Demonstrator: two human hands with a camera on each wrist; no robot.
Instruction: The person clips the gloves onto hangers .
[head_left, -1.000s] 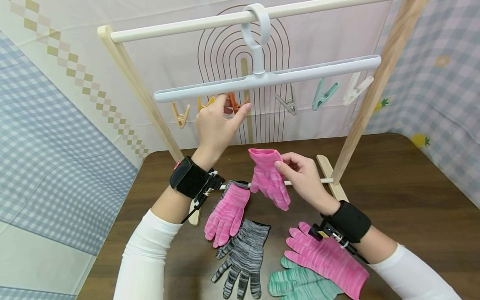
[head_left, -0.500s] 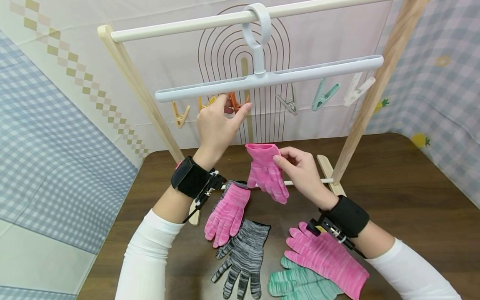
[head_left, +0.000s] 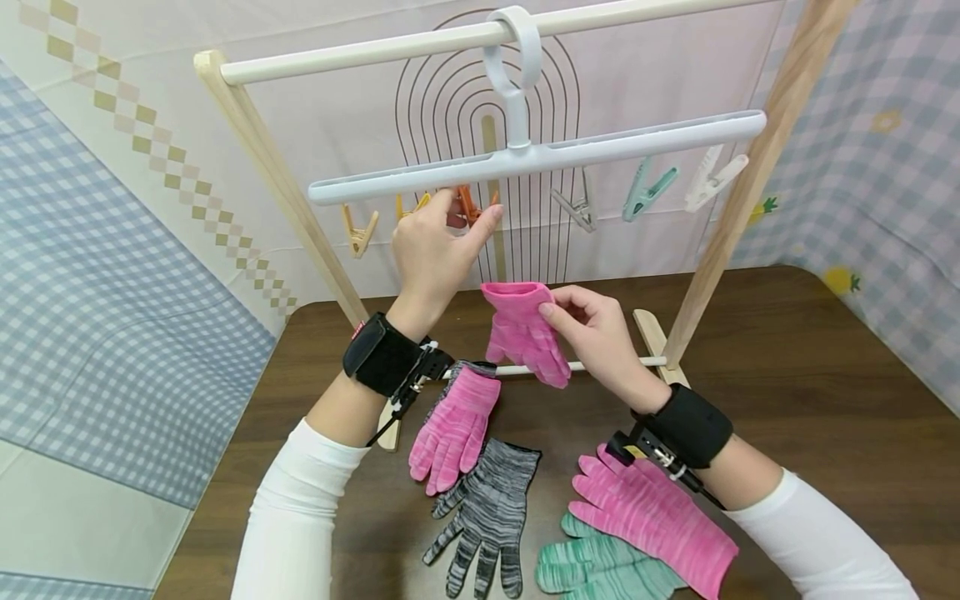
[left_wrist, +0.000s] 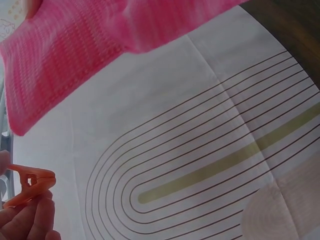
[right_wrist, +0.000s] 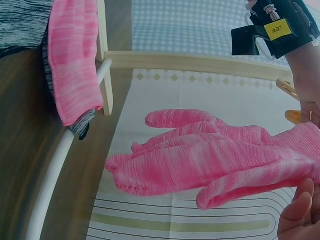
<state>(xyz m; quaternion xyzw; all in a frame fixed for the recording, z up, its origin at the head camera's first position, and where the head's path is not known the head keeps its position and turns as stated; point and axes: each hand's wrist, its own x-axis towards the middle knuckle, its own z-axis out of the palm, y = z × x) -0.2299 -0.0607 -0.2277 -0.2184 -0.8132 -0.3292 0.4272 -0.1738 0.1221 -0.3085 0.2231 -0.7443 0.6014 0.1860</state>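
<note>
My left hand (head_left: 431, 258) reaches up to the white hanger (head_left: 420, 177) and pinches an orange clothespin (head_left: 468, 205) between thumb and fingers. In the left wrist view that clothespin (left_wrist: 44, 179) shows side-on between thumb and fingers. Below it, my right hand (head_left: 603, 342) pinches a pink knit glove (head_left: 525, 329) at the side of its cuff, thumb in front. Cuff up and fingers down, the glove hangs in the air. In the left wrist view its cuff (left_wrist: 50, 75) is above the clothespin, apart from it; the right wrist view shows its loose fingers (right_wrist: 165, 165).
Yellow (head_left: 412, 204), tan (head_left: 362, 233), grey (head_left: 577, 204), teal (head_left: 647, 190) and white clothespins (head_left: 716, 179) hang from the hanger on a wooden rack (head_left: 360, 52). On the table lie a pink glove (head_left: 459, 425), a grey glove (head_left: 487, 508), another pink glove (head_left: 660, 517) and green gloves (head_left: 607, 567).
My right hand has lifted the pink glove up and a little left, closer to the orange clothespin. My left hand stays in place on the clothespin.
</note>
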